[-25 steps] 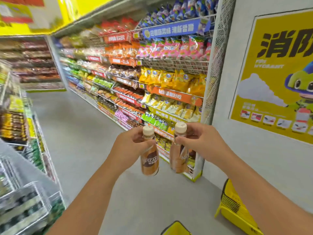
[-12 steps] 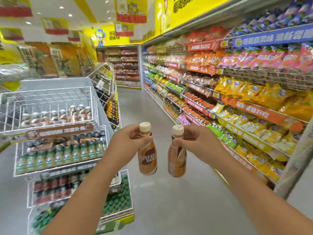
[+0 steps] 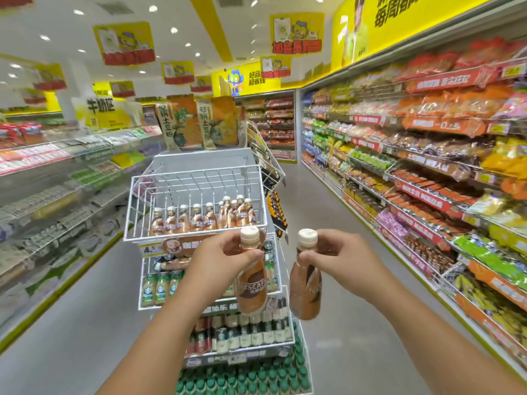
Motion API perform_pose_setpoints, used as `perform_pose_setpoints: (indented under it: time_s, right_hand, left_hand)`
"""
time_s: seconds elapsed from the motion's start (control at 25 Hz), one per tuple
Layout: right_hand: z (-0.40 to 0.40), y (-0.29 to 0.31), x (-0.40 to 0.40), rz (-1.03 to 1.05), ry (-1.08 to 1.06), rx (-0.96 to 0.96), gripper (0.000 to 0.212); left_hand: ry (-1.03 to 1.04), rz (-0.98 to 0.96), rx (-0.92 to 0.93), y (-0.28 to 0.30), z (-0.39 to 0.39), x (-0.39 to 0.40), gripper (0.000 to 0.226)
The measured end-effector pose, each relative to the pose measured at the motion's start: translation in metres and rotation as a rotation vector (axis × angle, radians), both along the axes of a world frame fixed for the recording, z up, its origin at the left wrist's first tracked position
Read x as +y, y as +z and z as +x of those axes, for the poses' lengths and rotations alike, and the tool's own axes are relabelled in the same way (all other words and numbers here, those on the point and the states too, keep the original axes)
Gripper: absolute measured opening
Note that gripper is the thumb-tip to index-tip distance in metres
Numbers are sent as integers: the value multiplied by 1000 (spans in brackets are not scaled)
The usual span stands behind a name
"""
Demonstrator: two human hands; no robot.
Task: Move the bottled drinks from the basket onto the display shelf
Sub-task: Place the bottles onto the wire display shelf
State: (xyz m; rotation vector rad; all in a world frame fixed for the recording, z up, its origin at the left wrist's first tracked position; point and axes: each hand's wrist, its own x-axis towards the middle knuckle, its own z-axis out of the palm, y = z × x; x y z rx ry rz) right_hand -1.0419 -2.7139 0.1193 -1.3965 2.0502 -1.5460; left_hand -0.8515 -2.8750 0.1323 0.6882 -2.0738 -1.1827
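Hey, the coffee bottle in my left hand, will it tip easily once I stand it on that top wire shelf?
Probably a little: the coffee bottle looks tall and narrow. It seems full, so weight may steady it. The top wire shelf has a raised front rail, likely catching a wobble.

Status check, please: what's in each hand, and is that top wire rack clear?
Left hand, right hand: each grips a brown coffee bottle by the neck. White wire rack ahead, part filled. Path clear.

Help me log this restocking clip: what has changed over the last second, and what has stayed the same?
The view swung left, from the wall poster and snack shelves to the white wire display rack, now straight ahead. Nothing was picked up or released. The left hand still grips the left coffee bottle by its neck, and the right hand the right coffee bottle.
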Motion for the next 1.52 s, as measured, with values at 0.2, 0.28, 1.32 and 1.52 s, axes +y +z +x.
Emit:
perform_pose_setpoints:
  time_s: [0.2, 0.28, 1.32, 1.52]
  right_hand:
    - [10, 2, -108, 6, 62, -1, 12]
    - [1, 1, -145, 10, 81, -6, 11]
    - [-87, -21, -532, 188, -7, -76, 16]
    - [-92, -44, -563, 300, -106, -86, 20]
  left_hand:
    - [115, -4, 9, -1, 18, -103, 30]
    - [156, 0, 18, -4, 12, -138, 30]
    - [133, 131, -53, -37, -104, -507, 25]
    - [70, 187, -121, -57, -118, -538, 21]
